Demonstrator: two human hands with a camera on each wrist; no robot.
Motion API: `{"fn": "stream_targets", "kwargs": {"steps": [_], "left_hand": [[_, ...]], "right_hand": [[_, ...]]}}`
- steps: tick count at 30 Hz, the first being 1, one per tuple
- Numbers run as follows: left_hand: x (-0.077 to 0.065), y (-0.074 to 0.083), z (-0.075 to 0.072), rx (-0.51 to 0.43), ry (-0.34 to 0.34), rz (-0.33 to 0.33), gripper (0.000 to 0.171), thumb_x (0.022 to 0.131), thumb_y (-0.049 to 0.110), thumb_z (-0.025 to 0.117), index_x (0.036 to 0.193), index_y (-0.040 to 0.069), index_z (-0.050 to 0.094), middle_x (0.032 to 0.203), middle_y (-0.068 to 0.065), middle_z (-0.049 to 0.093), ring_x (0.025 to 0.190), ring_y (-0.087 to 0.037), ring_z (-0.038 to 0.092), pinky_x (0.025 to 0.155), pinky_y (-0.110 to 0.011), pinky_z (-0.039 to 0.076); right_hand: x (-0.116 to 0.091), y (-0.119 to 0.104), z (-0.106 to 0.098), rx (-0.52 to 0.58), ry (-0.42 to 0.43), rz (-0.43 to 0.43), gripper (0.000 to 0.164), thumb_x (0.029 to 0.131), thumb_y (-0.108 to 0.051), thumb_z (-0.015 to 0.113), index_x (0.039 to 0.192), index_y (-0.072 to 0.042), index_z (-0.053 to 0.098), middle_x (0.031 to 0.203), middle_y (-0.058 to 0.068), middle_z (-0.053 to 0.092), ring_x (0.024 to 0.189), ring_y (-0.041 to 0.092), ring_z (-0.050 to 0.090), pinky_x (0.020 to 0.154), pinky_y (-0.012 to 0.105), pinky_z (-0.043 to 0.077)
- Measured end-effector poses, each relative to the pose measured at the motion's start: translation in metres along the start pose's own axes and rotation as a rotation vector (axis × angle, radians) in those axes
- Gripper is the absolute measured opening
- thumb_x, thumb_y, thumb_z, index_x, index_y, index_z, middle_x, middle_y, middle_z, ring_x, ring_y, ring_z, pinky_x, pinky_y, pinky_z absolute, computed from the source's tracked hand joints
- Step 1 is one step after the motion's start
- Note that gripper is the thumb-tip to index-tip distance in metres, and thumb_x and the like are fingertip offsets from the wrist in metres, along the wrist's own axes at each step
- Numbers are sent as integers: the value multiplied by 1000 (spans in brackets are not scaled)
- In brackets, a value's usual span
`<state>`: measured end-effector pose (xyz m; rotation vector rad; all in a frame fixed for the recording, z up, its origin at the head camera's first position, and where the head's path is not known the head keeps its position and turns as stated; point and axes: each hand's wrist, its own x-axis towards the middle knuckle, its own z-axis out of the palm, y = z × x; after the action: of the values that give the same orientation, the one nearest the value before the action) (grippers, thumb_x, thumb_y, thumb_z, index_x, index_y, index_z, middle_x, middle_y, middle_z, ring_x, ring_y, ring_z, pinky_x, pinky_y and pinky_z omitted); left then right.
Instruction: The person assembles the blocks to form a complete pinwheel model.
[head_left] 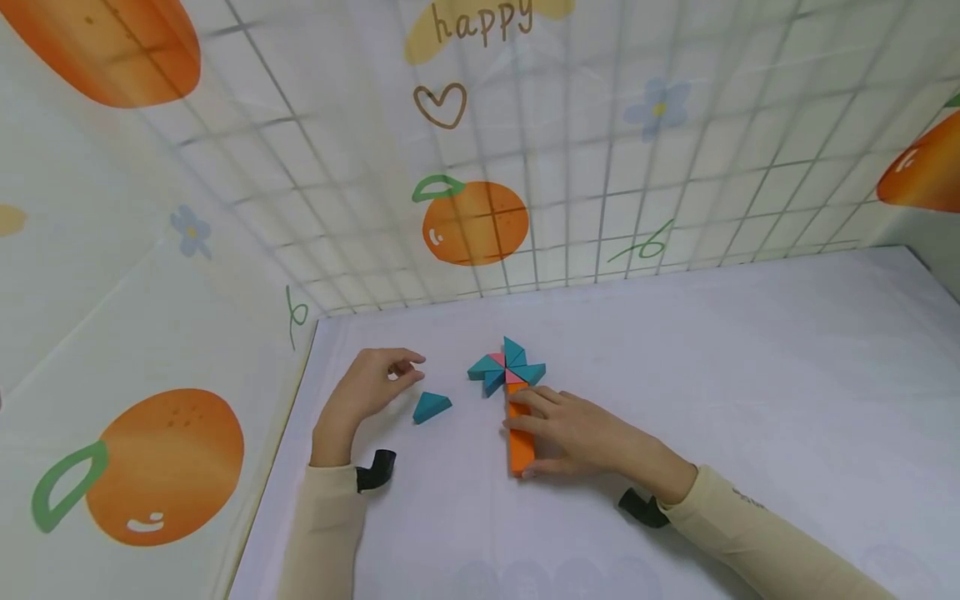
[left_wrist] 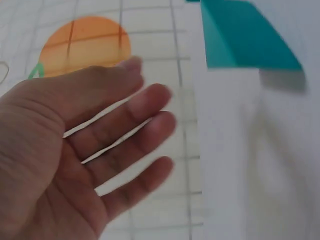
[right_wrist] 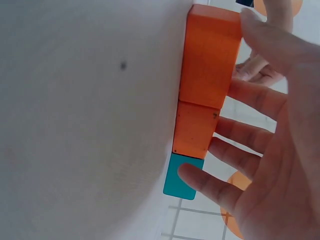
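My left hand (head_left: 375, 379) is above the table's left side, holding nothing, its fingers loosely bent in the left wrist view. Near its fingertips lies a loose teal triangular block (head_left: 432, 407), also seen as a teal wedge (left_wrist: 250, 37). Teal and pink triangular blocks form a pinwheel (head_left: 516, 357). Orange blocks (right_wrist: 210, 60) stand in a line running from the pinwheel toward me. Over them is my right hand (head_left: 581, 429), touching their sides and top with spread fingers, thumb at the near end. One fingertip overlaps a teal block (right_wrist: 175, 187) in the right wrist view.
A pale cloth (head_left: 712, 358) covers the table. Patterned curtains with oranges (head_left: 480, 223) hang behind it and along the left. Black wrist camera mounts (head_left: 377, 471) stick out from both sleeves.
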<state>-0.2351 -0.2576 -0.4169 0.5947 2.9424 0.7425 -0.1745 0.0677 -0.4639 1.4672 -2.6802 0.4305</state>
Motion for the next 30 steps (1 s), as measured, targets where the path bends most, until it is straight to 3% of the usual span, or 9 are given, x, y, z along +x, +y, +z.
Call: {"fn": "stream_targets", "kwargs": {"steps": [7, 14, 20, 30], "left_hand": [[-4, -10, -5, -57, -142, -73, 26, 90, 17, 70, 114, 7, 72, 86, 0, 72, 82, -16, 61, 75, -33, 52], [-4, -8, -4, -79, -188, -86, 29, 90, 18, 71, 117, 7, 71, 86, -1, 71, 80, -14, 62, 75, -32, 51], [-5, -7, -1, -106, -285, -124, 44, 86, 26, 76, 125, 8, 66, 83, 1, 70, 74, -12, 60, 71, -30, 49], [-2, 1, 5, -97, -341, -154, 27, 84, 23, 77, 108, 11, 73, 84, 2, 70, 78, -13, 59, 71, -29, 50]], "right_hand": [[0, 1, 1, -1, 8, -6, 61, 86, -61, 64, 132, -21, 60, 142, 8, 48, 125, 24, 48, 100, 38, 50], [0, 0, 0, 0, -3, 1, 61, 86, -61, 63, 133, -22, 59, 142, 8, 48, 126, 24, 48, 102, 38, 49], [0, -1, 0, 10, -16, 12, 61, 86, -61, 64, 133, -22, 59, 142, 8, 48, 126, 24, 48, 101, 38, 49], [0, -1, -1, -1, 1, 3, 61, 86, -61, 64, 132, -21, 60, 140, 8, 48, 124, 24, 49, 99, 38, 50]]}}
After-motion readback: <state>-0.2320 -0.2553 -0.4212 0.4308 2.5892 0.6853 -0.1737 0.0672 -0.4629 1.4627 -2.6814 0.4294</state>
